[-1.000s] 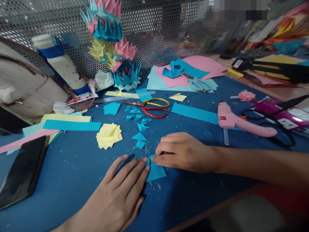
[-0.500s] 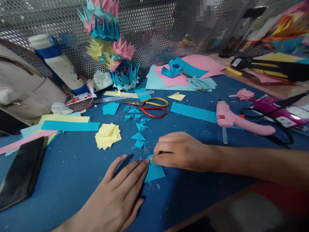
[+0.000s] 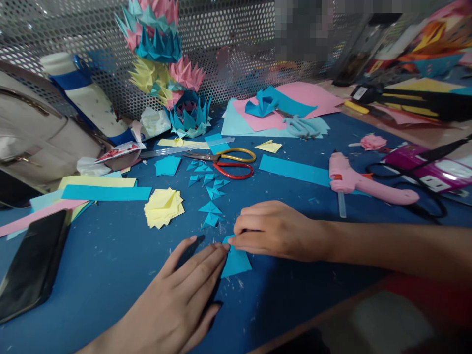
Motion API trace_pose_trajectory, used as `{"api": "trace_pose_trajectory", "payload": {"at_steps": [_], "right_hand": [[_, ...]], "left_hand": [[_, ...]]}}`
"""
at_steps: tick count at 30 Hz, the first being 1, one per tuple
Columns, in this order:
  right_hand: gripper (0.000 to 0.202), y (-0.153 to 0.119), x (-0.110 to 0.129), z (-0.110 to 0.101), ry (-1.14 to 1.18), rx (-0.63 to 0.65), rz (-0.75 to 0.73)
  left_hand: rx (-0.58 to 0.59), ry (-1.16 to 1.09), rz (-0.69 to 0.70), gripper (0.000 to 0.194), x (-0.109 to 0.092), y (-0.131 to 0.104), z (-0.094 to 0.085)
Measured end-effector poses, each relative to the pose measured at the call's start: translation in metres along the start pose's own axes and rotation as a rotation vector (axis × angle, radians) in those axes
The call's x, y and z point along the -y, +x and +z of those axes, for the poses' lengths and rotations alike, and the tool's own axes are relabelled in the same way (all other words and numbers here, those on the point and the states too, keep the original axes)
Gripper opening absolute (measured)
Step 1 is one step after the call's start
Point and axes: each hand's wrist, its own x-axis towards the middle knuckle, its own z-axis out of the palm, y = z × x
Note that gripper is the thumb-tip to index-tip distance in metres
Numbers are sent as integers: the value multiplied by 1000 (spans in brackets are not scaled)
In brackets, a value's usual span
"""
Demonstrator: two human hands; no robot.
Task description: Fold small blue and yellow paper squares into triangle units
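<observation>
Two hands [image 3: 167, 300] on blue paper [image 3: 236, 263], left [image 3: 167, 300] spread open, right [image 3: 278, 231] curled, grip unclear, scissors [image 3: 216, 158] beyond

Nope, can't read any text here, sorry. There's a white label [image 3: 360, 93] on the black tool [image 3: 409, 102] at upper right, but it's way too small to make out. Same deal with the red-and-white packet [image 3: 121, 152] on the left: some printing, nothing legible.

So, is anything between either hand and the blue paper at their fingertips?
Nothing visible: fingers of the left hand and right hand already meet at the blue paper. The small folded blue pieces and the scissors lie beyond it, not in between.
</observation>
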Motion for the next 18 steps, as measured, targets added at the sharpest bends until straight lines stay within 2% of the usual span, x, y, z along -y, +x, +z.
{"api": "trace_pose_trajectory", "payload": {"at_steps": [9, 18], "right_hand": [[30, -1, 0, 0, 24, -7, 16], [32, -1, 0, 1, 30, 0, 26]], "left_hand": [[54, 74, 81, 44, 2, 5, -9], [59, 108, 104, 45, 3, 5, -10]]}}
